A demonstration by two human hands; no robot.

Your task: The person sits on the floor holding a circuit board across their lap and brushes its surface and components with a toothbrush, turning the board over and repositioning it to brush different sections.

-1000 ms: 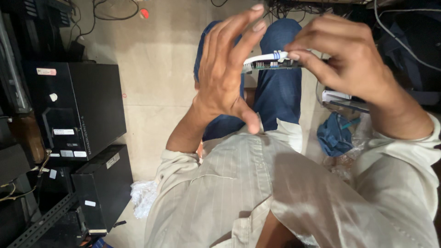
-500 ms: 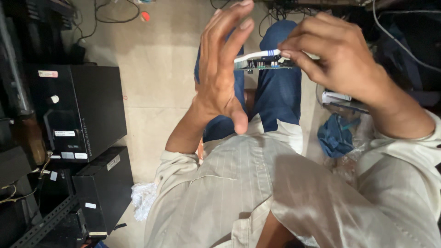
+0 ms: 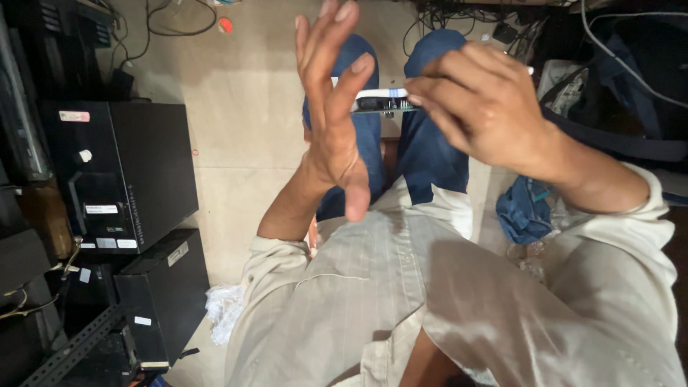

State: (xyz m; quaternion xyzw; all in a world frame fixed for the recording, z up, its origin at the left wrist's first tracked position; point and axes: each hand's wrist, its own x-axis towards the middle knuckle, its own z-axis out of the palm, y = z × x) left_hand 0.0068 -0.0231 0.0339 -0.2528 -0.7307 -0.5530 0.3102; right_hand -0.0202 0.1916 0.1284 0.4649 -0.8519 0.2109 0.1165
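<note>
My right hand (image 3: pixel 484 107) grips a thin green circuit-board strip with a white edge (image 3: pixel 380 100) by its right end and holds it level above my knees in blue trousers. My left hand (image 3: pixel 333 107) stands upright with the fingers spread, its palm facing right. The index finger rests against the strip's left end. Most of the strip is hidden behind the two hands. I sit on a tiled floor in a pale striped shirt.
Two black computer cases (image 3: pixel 118 175) stand at the left, a lower one (image 3: pixel 161 297) in front of them. A blue cloth (image 3: pixel 527 208) lies by my right side. Cables (image 3: pixel 179 21) run along the top edge. White crumpled paper (image 3: pixel 226 308) lies on the floor.
My left hand has opened up and straightened, the fingers lifting off the strip until only the index touches it. My right hand keeps hold of the strip.
</note>
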